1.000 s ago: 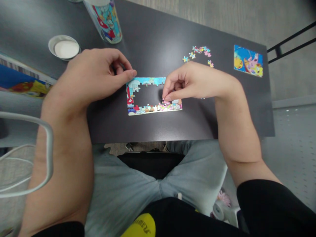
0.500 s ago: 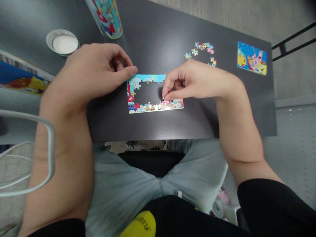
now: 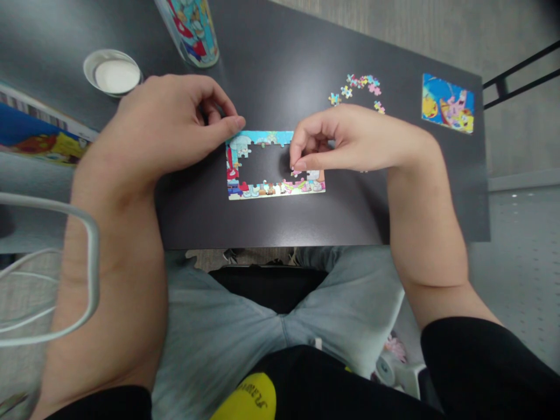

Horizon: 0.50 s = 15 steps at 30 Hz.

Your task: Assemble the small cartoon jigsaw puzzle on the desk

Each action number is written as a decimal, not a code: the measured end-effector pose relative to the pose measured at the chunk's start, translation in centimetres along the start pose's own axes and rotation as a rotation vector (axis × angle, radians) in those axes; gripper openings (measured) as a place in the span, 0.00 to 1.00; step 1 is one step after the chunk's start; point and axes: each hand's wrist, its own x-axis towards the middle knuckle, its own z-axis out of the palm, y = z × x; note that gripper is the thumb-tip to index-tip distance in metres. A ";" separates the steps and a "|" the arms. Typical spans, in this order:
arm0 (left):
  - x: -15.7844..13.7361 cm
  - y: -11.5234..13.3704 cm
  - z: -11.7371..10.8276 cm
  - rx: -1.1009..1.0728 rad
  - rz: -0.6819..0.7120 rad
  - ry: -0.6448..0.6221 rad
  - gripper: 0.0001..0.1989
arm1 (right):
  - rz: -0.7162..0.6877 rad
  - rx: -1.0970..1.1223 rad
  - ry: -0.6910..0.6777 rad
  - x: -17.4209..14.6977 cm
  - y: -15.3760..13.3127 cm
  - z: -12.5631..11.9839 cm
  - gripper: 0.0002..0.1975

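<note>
A partly built jigsaw frame (image 3: 262, 189) lies flat on the dark table (image 3: 280, 221), its middle still bare. My left hand (image 3: 170, 125) rests at the frame's upper left corner, index fingertip pressing on that corner. My right hand (image 3: 350, 140) hovers over the frame's right part and pinches a small puzzle piece (image 3: 296, 172) between thumb and forefinger, just above the bottom row. The frame's right edge is hidden under this hand.
Several loose puzzle pieces (image 3: 361, 87) lie at the back right, with a small picture card (image 3: 447, 102) further right. A patterned tube (image 3: 190, 29) and its white lid (image 3: 112, 73) stand at the back left. A colourful box (image 3: 35, 137) is at the left edge.
My right hand has lifted slightly off the bottom row, with the small piece in its pinch. My left hand has stayed on the corner.
</note>
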 end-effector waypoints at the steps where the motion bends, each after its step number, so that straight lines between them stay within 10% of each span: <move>1: 0.0 0.0 0.0 -0.001 0.000 -0.001 0.23 | -0.014 0.008 0.004 0.0 0.2 0.0 0.14; 15: -0.1 0.2 0.0 0.001 0.029 0.020 0.23 | 0.037 0.073 0.032 -0.8 0.6 -0.7 0.10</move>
